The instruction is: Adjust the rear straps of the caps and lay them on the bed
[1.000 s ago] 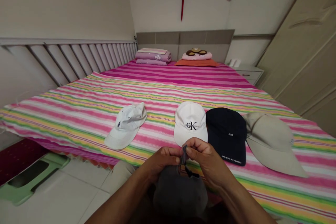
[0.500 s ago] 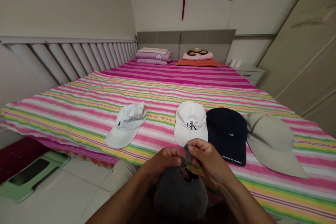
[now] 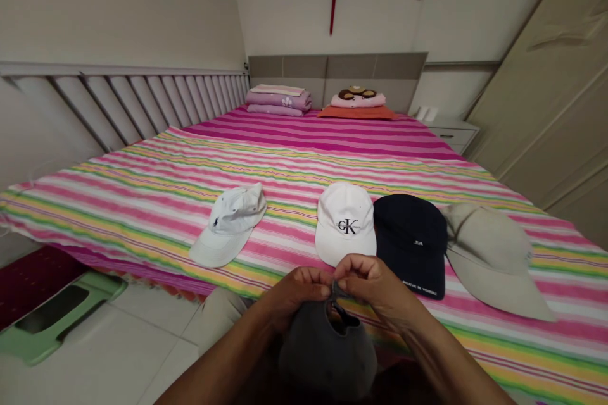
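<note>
A dark grey cap (image 3: 323,354) rests low in front of me, its back opening facing up. My left hand (image 3: 297,288) and my right hand (image 3: 368,285) meet above it, both pinching the cap's back strap (image 3: 335,291) between thumb and fingers. Just beyond my hands, on the striped bed (image 3: 142,196), lie a white cap with a black logo (image 3: 346,223), a navy cap (image 3: 412,242) touching it, and a beige wide-brimmed hat (image 3: 494,256). A second white cap (image 3: 231,223) lies apart to the left.
Folded purple bedding (image 3: 278,101) and an orange-and-pink pillow stack (image 3: 357,105) sit at the headboard. A green plastic stool (image 3: 57,316) stands on the tiled floor at lower left. A wardrobe (image 3: 555,95) fills the right side, beside a white nightstand (image 3: 451,130).
My hands have dropped slightly and closed together, pressing the strap end down toward the cap; a second ago the strap stood up between my fingers.
</note>
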A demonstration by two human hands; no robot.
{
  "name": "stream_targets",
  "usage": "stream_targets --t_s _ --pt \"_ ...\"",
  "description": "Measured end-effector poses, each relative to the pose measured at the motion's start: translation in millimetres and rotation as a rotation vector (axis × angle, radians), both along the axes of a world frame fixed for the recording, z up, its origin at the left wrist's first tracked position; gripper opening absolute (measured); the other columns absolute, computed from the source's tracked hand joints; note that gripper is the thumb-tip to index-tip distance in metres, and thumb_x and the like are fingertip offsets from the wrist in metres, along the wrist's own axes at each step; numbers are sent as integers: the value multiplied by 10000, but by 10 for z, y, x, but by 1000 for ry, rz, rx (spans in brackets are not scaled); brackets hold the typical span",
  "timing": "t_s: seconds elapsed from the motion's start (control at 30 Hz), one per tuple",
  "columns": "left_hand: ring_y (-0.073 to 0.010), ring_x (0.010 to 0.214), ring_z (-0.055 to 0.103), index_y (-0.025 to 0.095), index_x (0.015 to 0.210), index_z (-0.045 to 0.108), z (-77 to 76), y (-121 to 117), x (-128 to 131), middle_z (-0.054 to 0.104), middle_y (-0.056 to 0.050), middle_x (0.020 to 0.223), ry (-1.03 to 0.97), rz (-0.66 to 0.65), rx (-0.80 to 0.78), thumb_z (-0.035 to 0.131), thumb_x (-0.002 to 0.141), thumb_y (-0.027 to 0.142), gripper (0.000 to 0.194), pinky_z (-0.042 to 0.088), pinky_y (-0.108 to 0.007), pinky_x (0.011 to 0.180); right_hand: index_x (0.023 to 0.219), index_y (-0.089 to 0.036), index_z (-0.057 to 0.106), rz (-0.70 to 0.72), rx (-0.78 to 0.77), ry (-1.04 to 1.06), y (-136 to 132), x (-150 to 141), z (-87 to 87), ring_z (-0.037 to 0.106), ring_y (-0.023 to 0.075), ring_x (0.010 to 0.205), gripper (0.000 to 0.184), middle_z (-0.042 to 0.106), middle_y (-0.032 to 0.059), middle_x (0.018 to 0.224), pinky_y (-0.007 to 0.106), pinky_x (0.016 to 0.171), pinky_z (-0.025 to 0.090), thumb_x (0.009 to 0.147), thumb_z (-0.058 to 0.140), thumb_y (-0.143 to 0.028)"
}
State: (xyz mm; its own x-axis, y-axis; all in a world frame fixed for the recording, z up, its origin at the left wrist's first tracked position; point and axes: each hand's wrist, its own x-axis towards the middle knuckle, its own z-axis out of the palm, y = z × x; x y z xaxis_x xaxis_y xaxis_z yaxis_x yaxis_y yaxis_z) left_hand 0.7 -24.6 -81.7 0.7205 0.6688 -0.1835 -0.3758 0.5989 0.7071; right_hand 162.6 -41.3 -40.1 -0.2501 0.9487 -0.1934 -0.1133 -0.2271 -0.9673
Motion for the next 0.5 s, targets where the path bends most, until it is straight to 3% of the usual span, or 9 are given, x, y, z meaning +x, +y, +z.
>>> stream_targets --t_s 0.17,0.37,0.5 --pt "-88 467 584 93 667 637 -14 4 -6 652 -25 555 13 4 4 708 609 168 119 427 -160 468 621 -138 604 69 59 -114 34 13 12 417 62 477 59 540 -35 551 199 468 301 578 628 -170" --pt "-89 503 589 79 718 643 -15 -5 -19 657 -33 604 1 -14 12 702 612 165 149 430 -166 498 691 -147 566 207 75 -206 38 29 60 266 39 424 115 364 -94 477 183 401 176 624 636 -210" --pt "-94 524 593 70 759 647 -3 -23 -29 660 -46 637 49 -32 18 698 619 165 177 438 -180 523 743 -148 571 302 87 -193 32 47 105 297 44 440 165 397 -82 507 184 415 207 660 649 -267"
